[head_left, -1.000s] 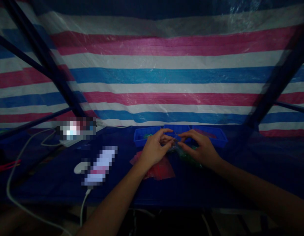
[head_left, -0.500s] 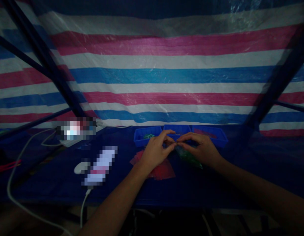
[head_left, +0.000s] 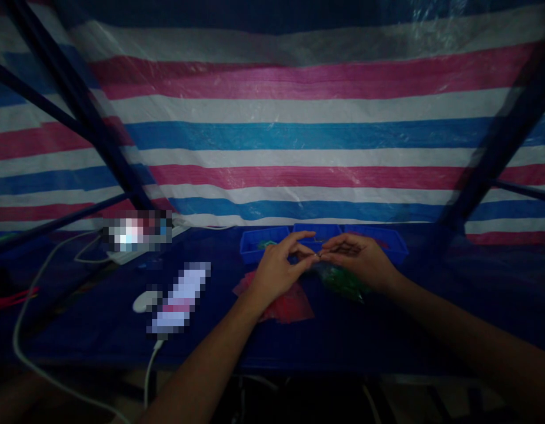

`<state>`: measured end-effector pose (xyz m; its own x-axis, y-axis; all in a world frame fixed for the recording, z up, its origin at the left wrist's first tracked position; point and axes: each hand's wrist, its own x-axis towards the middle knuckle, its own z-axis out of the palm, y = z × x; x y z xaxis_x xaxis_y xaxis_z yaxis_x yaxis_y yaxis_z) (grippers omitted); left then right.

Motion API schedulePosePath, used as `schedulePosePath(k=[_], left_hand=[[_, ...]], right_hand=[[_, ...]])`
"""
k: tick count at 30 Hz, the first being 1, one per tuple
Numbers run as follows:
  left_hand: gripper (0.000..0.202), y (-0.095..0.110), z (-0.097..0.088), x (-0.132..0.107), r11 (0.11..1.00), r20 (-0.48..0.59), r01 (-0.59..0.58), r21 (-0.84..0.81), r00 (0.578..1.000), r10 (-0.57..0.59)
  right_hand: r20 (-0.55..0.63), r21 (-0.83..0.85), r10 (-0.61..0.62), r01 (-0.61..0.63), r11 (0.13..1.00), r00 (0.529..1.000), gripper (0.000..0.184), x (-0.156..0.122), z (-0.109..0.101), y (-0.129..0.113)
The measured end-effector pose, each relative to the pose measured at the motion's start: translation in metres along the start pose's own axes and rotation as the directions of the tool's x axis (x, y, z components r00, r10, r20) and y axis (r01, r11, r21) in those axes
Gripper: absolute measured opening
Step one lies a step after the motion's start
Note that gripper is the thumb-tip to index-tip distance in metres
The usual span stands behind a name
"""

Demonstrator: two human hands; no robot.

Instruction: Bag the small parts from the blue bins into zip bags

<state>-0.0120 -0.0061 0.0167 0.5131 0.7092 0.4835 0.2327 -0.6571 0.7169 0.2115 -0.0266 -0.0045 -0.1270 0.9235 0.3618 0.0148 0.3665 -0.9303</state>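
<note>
My left hand (head_left: 279,262) and my right hand (head_left: 361,259) meet at the fingertips over the table, in front of the blue trays. Both are closed in a pinch on something tiny that I cannot make out. Under my left hand and wrist lies a spread of thin red sheets or small bags (head_left: 294,306). Below my right hand rests a clear plastic bag with green contents (head_left: 343,282). Behind my hands stand a left blue tray (head_left: 250,254) with small light-green pieces, a middle blue tray (head_left: 316,228), and a right blue tray (head_left: 398,253) with reddish contents.
A blurred-out phone (head_left: 182,297) with a white cable (head_left: 149,371) lies on the blue table (head_left: 100,318), a round white object (head_left: 144,301) beside it. Farther back is a white power strip (head_left: 126,254). Dark posts (head_left: 488,147) and a striped sheet (head_left: 290,135) stand behind.
My right hand has shifted slightly and its fingers are drawn closer together, still meeting the left fingertips. My left hand has barely moved.
</note>
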Motion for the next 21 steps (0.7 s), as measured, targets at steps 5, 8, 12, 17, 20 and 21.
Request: schedulePosePath(k=[5, 8, 12, 17, 20, 21], left_hand=[[0.031, 0.006, 0.0, -0.001, 0.968, -0.107, -0.133, 0.214, 0.981, 0.159], [0.027, 0.009, 0.0, -0.002, 0.954, -0.125, -0.13, 0.269, 0.978, 0.168], [0.038, 0.012, 0.001, -0.003, 0.989, -0.009, -0.077, 0.128, 0.997, 0.079], [0.028, 0.009, 0.003, -0.001, 1.0, 0.008, -0.013, 0.016, 1.0, 0.013], [0.024, 0.003, 0.005, 0.0, 0.992, 0.013, 0.066, -0.111, 0.998, -0.065], [0.023, 0.0, 0.005, 0.001, 0.983, 0.009, 0.089, -0.162, 0.996, -0.089]], right_hand=[[-0.122, -0.118, -0.098, 0.084, 0.99, 0.988, 0.034, 0.002, -0.004, 0.007], [-0.21, -0.373, -0.288, 0.195, 0.907, 0.934, 0.023, -0.001, -0.007, 0.005], [-0.063, -0.602, -0.495, 0.363, 0.711, 0.867, 0.009, -0.006, -0.007, -0.003], [0.214, -0.613, -0.583, 0.572, 0.545, 0.784, 0.017, -0.005, -0.004, -0.005], [0.256, -0.628, -0.556, 0.573, 0.527, 0.791, 0.017, -0.004, -0.003, -0.004], [0.263, -0.627, -0.544, 0.57, 0.532, 0.797, 0.017, -0.004, -0.003, -0.004]])
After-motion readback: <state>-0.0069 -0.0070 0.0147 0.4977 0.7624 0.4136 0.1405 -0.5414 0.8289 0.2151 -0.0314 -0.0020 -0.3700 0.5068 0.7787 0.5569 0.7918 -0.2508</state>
